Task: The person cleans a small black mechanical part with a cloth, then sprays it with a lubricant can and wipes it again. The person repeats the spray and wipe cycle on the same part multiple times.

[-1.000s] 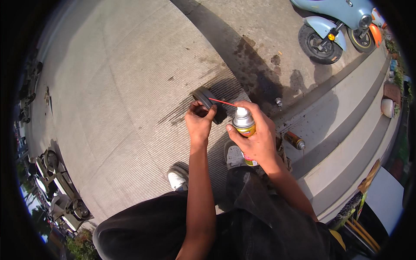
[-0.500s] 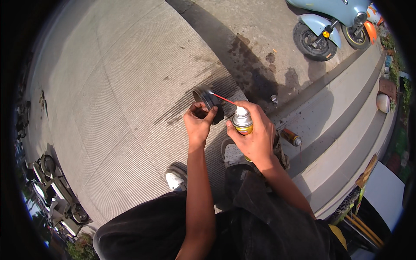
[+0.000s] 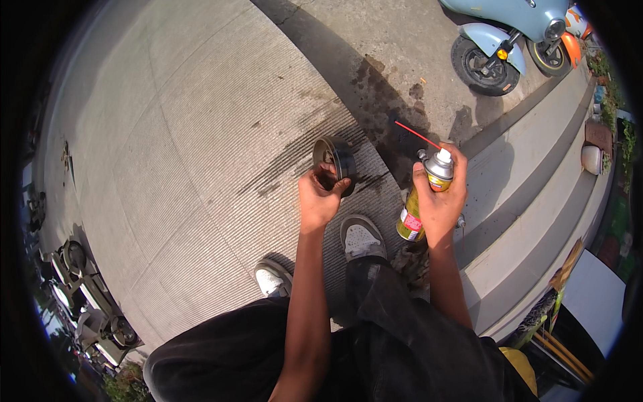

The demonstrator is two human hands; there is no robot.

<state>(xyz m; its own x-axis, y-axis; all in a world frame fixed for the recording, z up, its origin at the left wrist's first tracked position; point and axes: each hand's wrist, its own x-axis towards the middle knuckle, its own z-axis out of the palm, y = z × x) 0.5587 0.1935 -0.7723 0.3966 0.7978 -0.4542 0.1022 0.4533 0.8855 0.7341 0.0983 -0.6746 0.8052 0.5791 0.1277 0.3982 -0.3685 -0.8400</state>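
Observation:
My left hand grips the near rim of a dark, hollow, drum-shaped metal part, thumb outside and fingers in its opening. The part is tilted above the ribbed concrete, and its open side faces left. To the right, my right hand is wrapped round a yellow-green spray can with a white nozzle. A thin red straw sticks out of the nozzle toward the upper left, apart from the metal part. I cannot make out any spray leaving the straw.
Wet dark stains mark the concrete beyond my hands. Steps rise on the right, where another can is mostly hidden. A crumpled dirty rag lies by my right shoe. A light-blue scooter stands at the far right.
My right hand has drawn the spray can right, away from the drum-shaped part, so the straw no longer reaches it. My left hand has shifted slightly right with the part.

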